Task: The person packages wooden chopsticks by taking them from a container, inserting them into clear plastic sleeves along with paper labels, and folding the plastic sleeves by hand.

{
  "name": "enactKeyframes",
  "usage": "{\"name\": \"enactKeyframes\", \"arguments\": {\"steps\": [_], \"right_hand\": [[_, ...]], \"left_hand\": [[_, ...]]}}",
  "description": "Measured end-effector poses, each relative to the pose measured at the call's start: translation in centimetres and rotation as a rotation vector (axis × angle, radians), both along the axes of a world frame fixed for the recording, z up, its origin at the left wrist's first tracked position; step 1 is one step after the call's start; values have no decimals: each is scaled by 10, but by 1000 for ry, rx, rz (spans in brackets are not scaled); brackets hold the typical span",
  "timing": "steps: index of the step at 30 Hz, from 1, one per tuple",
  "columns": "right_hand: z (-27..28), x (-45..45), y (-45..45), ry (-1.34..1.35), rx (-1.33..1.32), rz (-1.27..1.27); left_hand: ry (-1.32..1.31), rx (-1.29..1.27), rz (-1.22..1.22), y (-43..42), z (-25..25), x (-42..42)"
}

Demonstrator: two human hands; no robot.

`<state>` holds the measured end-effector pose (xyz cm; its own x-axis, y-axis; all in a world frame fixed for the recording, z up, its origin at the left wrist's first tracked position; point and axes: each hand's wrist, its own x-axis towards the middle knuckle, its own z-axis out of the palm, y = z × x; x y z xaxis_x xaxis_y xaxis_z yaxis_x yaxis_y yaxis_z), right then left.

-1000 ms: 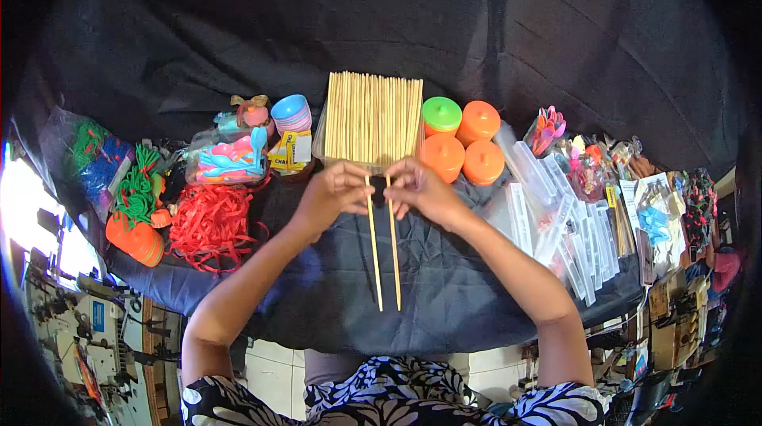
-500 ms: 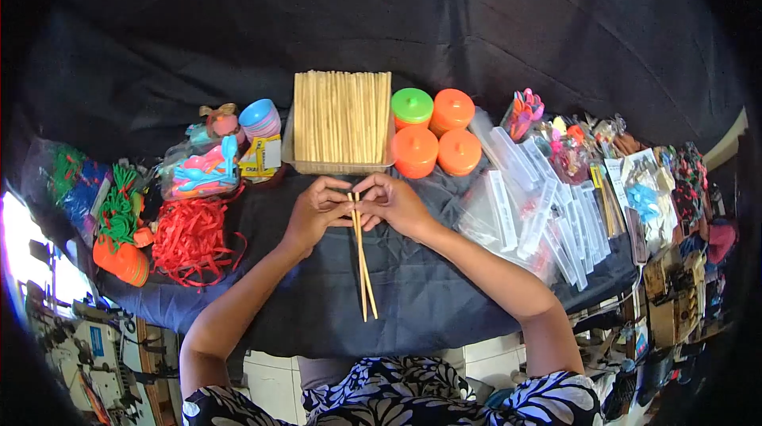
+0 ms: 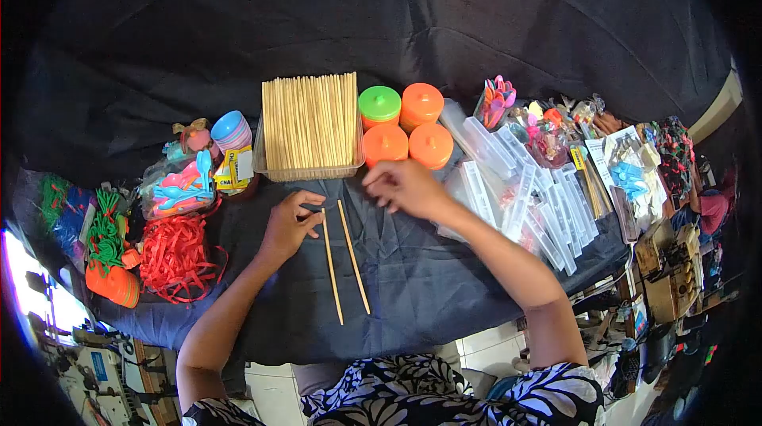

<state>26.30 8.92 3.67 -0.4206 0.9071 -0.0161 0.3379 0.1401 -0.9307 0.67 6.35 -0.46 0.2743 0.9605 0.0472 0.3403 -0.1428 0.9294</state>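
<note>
Wooden chopsticks are laid apart on black cloth; one's top is met by the left hand, grip unclear. Nothing is held by the loosely curled right hand. Tops are best levelled gently.

Two slender, pale wooden sticks, apart and nearly parallel, slant over the dark cloth.

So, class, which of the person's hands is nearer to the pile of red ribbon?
Left. The left hand is right of the ribbon pile, at the far end of one stick; the right hand is farther right, by the orange tubs.
</note>
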Motion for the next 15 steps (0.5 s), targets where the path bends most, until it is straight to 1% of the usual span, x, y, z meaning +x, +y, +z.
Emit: {"name": "enactKeyframes", "arguments": {"steps": [1, 3, 5, 6, 7, 8, 9, 10, 11, 13, 15], "right_hand": [[9, 18, 2, -26, -2, -92], [0, 68, 23, -382, 440, -246], [0, 113, 28, -639, 589, -498], [2, 127, 25, -778, 562, -585], [3, 139, 21, -917, 532, -669], [-6, 155, 23, -916, 532, -663], [-22, 171, 28, -985, 527, -624], [-28, 173, 30, -1053, 523, -584], [-35, 173, 31, -1047, 523, -577], [-30, 163, 29, -1170, 534, -611], [-30, 160, 30, -1199, 574, -573]], "left_hand": [[-8, -10, -12, 1, -2, -1], [-17, -20, -21, 2, -2, -4], [101, -2, -166, -1, 7, -7], [101, -3, -165, -5, 13, -8], [231, 59, -243, -11, 19, -7], [361, 119, -319, -16, 25, -7], [363, 114, -313, -21, 31, -7], [371, 102, -356, -25, 36, -6], [380, 90, -399, -29, 39, -5], [370, 118, -415, -34, 37, -3], [450, 244, -483, -38, 34, 0]]}}
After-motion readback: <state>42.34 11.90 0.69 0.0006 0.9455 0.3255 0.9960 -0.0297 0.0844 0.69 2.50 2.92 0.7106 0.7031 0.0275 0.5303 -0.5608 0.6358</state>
